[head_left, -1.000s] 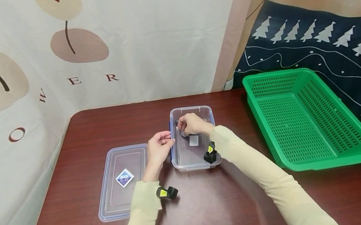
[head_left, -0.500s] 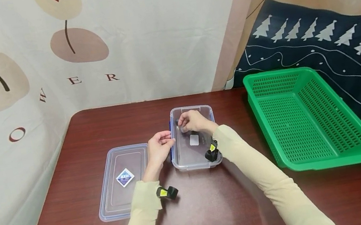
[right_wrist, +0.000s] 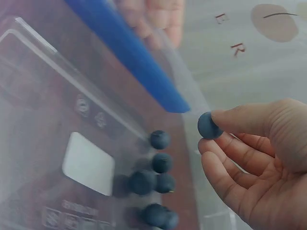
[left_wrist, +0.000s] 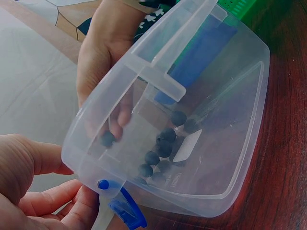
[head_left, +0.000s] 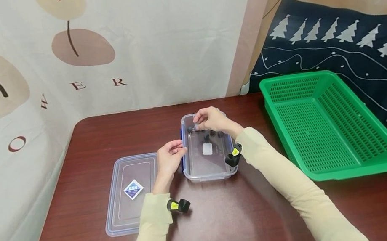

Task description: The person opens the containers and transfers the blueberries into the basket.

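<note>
Between thumb and fingers, my right hand point(head_left: 213, 119) pinches a single round blueberry point(right_wrist: 209, 126) above the far end of a clear plastic box point(head_left: 201, 166). Several more blueberries point(right_wrist: 144, 182) lie on the box floor near a white square sticker point(head_left: 207, 149). My left hand point(head_left: 169, 158) rests its fingertips and thumb against the box's left side, by the rim and a blue latch point(left_wrist: 127, 211). Its fingers look relaxed in the left wrist view and do not wrap round the wall.
The box's clear lid point(head_left: 126, 221) with a blue-and-white label lies flat to the left, partly under the left hand. A green slotted basket point(head_left: 341, 174) stands at the right on the brown table point(head_left: 226, 226). Printed cloth point(head_left: 167, 56) hangs behind the table.
My right hand has lifted up and away from the box floor towards its far rim, with a blueberry in its fingertips. More berries in the box now show. The left hand stays put.
</note>
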The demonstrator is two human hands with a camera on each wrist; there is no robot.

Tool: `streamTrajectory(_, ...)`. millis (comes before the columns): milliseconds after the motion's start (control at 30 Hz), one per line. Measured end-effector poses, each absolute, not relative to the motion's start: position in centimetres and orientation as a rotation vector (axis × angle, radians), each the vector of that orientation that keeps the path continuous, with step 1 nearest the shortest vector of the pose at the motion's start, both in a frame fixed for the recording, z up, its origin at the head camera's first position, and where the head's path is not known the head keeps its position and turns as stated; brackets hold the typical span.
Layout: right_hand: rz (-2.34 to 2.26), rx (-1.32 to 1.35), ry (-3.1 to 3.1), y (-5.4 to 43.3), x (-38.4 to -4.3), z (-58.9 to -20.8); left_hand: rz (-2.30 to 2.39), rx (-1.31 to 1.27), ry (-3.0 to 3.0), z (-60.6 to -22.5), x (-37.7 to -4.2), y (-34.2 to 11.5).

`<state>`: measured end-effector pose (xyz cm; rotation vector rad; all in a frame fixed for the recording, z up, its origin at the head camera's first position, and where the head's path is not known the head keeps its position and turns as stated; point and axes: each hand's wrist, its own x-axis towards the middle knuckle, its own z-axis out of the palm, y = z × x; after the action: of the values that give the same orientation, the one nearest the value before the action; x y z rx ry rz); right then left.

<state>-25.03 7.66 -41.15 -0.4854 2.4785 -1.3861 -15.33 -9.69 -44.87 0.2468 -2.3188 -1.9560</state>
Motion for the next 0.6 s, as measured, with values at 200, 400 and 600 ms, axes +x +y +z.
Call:
streamTrajectory(200,-1.427,-0.455,2.472,9.0,-24.9,-39.3,-1.943,0.268,-2.33,-44.8,-15.3,-9.7)
streamTrajectory(400,-1.497,-0.41,2.443,10.4,-24.6,-37.7,-1.953,0.315,-2.36,-44.7,-15.4,-9.8)
streamTrajectory(600,-1.534,-0.395,2.442,12.2,-24.7,-36.5,-1.979,0.36,-2.382,-44.6,-15.5,-9.8)
